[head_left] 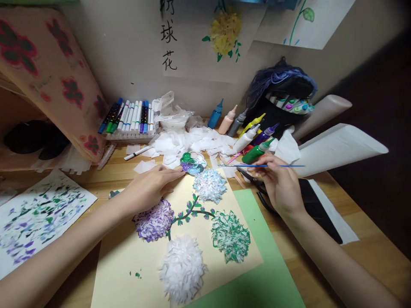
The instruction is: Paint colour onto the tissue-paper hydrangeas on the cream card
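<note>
My right hand pinches a thin blue paintbrush, held level with its tip pointing left above the top of the artwork. My left hand lies with fingers stretched out, the fingertips at the rim of a small round paint palette holding green, purple, white and blue paint. Below is a cream sheet bearing raised paper flowers: a light blue one, a purple one, a green one and a white one. A painted branch with leaves links them.
Torn white paper is heaped behind the palette. Paint bottles stand at back right, near black scissors and a white paper roll. Markers sit at back left. A paint-smeared sheet lies left; green paper lies underneath.
</note>
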`<state>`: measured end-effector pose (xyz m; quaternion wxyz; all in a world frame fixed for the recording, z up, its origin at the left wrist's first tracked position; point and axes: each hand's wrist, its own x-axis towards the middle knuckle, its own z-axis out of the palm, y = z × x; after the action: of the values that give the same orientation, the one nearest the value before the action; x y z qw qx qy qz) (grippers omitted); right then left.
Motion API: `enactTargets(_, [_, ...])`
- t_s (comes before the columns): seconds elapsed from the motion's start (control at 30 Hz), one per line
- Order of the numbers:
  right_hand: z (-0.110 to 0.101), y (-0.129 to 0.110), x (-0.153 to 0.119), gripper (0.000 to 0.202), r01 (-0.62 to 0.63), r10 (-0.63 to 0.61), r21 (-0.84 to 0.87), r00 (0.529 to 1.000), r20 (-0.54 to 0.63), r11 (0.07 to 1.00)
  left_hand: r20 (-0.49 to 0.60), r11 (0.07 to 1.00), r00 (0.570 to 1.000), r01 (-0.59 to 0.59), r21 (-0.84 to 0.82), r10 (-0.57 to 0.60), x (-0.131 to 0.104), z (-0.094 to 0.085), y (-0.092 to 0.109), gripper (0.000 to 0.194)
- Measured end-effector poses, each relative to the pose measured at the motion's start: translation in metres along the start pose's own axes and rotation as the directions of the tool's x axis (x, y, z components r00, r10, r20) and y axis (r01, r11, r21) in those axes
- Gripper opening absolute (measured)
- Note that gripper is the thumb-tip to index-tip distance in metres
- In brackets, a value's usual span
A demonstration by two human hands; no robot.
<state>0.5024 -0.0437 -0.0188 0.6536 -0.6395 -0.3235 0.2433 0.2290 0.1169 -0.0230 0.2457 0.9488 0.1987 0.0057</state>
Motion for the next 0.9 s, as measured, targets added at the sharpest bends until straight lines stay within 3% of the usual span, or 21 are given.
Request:
enactTargets(0.1, [-0.020,0.010,-0.021,0.015,0.017,-0.018,-0.009,0.994,-0.108,1.000,0.016,1.000,1.000,0.025,0.010,-0.025,0.001,0.000,-0.002,0.052])
enactTargets(0.2, [-0.028,0.020,-0.035,0.014,0.015,-0.019,-0.024,0.989,-0.144,1.000,0.024,0.999,0.998,0.051,0.018,-0.051,0.002,0.001,-0.005,0.054])
enactTargets(0.37, [-0.029,0.030,-0.043,0.016,0.083,-0.085,-0.046,0.995,-0.049,0.995,0.009,0.998,0.998,0.056,0.016,-0.056,0.003,0.002,-0.009,0.051])
enactTargets(0.53, [-0.026,0.031,-0.043,0.016,0.050,-0.048,-0.112,0.999,0.022,0.992,0.014,0.997,0.997,0.076,-0.014,-0.076,0.002,0.003,-0.012,0.050])
enactTargets(0.73, [-0.027,0.029,-0.043,0.016,0.060,-0.056,-0.161,0.998,0.026,0.985,0.007,0.997,0.998,0.069,-0.025,-0.069,0.002,0.004,-0.012,0.048])
enactTargets(0.9, [-0.032,0.030,-0.043,0.017,0.192,-0.179,-0.241,0.981,0.075,0.951,0.016,0.996,0.996,0.089,-0.031,-0.088,0.003,0.002,-0.009,0.048])
